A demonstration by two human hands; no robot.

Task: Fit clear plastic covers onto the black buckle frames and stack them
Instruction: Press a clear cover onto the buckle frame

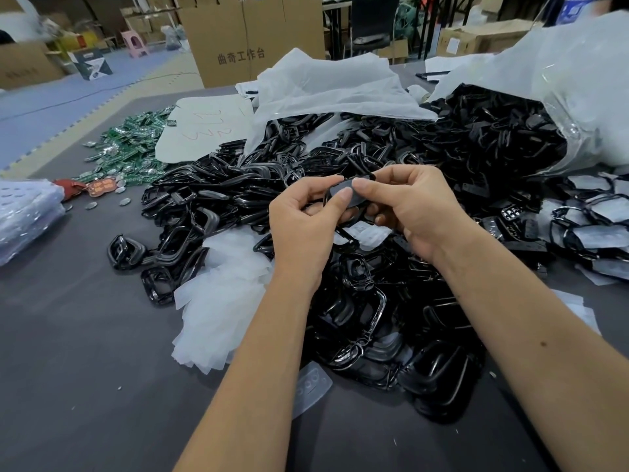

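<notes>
Both hands held one frame above the pile.

Left hand (303, 216) and right hand (413, 207) pinched a glossy black frame (340, 195), thumbs pressed on its face; a clear cover (342, 191) appeared to lie in its opening, seating unclear. Loose frames formed the pile (357, 301) on the grey table (85, 369), beside translucent covers (221, 301).

Printed in dark characters on the tall cardboard box (238, 46), far beyond the hands and to their left: "曲奇工作台". Scrawled in red on the white sheet (204, 131) nearer: marks too loose to read.
</notes>
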